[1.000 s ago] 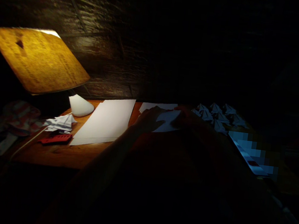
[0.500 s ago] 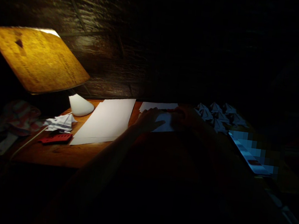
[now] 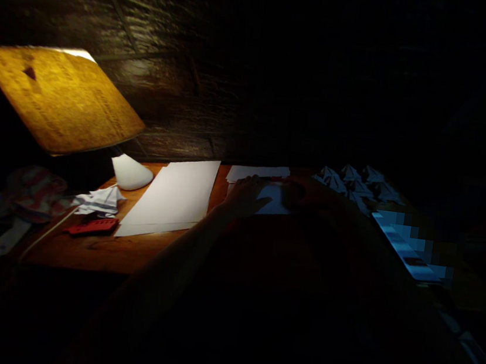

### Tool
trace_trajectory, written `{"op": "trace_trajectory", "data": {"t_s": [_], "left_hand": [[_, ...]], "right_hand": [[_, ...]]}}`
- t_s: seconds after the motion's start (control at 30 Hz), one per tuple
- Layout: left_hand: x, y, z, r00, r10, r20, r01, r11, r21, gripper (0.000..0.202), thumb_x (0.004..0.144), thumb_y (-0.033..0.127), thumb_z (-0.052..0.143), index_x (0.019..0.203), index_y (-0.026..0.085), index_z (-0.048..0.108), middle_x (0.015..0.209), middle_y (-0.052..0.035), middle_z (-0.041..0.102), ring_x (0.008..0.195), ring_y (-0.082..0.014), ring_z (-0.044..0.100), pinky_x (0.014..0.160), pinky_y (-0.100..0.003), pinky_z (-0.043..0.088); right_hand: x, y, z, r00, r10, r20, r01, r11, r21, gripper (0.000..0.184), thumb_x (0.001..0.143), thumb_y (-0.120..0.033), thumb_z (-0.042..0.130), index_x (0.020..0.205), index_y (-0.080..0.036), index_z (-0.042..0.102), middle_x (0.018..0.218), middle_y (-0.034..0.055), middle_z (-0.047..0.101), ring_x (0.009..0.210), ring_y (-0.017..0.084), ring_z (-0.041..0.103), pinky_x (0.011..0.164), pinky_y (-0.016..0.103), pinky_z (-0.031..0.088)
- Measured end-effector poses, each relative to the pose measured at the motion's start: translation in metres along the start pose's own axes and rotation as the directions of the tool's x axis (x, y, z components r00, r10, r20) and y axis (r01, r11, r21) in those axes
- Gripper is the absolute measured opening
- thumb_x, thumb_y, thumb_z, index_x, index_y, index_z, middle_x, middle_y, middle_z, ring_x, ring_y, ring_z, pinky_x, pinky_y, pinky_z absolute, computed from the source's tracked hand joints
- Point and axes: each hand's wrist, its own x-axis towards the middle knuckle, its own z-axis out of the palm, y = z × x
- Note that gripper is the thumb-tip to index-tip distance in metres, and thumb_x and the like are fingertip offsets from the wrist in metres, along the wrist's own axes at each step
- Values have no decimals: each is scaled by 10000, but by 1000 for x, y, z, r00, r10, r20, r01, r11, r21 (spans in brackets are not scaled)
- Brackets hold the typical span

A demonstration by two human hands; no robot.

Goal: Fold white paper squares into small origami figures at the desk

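A white sheet of paper (image 3: 272,202) lies on the wooden table under both hands. My left hand (image 3: 245,196) rests on its left part, thumb stretched to the right and apart from the fingers. At the right part of the sheet is my right hand (image 3: 301,193), so deep in shadow that its fingers are hard to make out. A thin reddish shape shows between the hands at the sheet's far edge; its kind is unclear. Just beyond lies more white paper (image 3: 257,172).
Large white sheets (image 3: 174,197) lie left of my hands. Further left are a lamp base (image 3: 131,172), a yellow-lit shade (image 3: 62,101), a folded paper piece (image 3: 101,200) and a red object (image 3: 93,226). Several folded papers (image 3: 360,187) and a glowing screen (image 3: 403,249) are at the right.
My left hand has shifted slightly to the right over the sheet, covering more of its left part. The right hand stays near the sheet's right side.
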Motion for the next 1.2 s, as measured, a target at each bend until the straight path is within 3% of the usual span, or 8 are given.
{"op": "trace_trajectory", "data": {"t_s": [0.17,0.37,0.73,1.2], "left_hand": [[-1,0,-3,999,3,40,-6,997,72,532,990,464,529,1454,205,506,1360,-138,565,1238,-328,532,1041,-490,417],[0,-1,-4,997,73,39,-75,996,49,587,997,382,524,1562,337,372,1346,-98,555,1232,-308,527,1034,-478,412],[0,-1,-4,992,124,39,-123,992,-18,520,1007,381,501,1524,356,454,1326,-83,539,1228,-287,530,1057,-483,416],[1,-4,0,987,158,19,-158,987,-15,513,998,389,509,1509,351,471,1309,-77,542,1215,-283,532,1058,-477,429]], "right_hand": [[-1,12,-7,997,-10,70,10,1000,1,852,583,-244,842,1400,-202,605,1440,131,607,1320,356,566,1151,504,397],[-2,14,-11,992,-16,127,10,999,52,906,577,-177,814,1448,-221,569,1520,119,541,1351,350,548,1160,505,399],[-8,-1,-19,987,20,159,-30,998,59,904,577,-122,791,1443,-283,590,1491,65,581,1326,335,575,1171,507,402],[-6,2,-19,983,2,184,-14,998,65,940,567,-152,819,1461,-304,570,1512,46,560,1370,340,534,1184,506,396]]}}
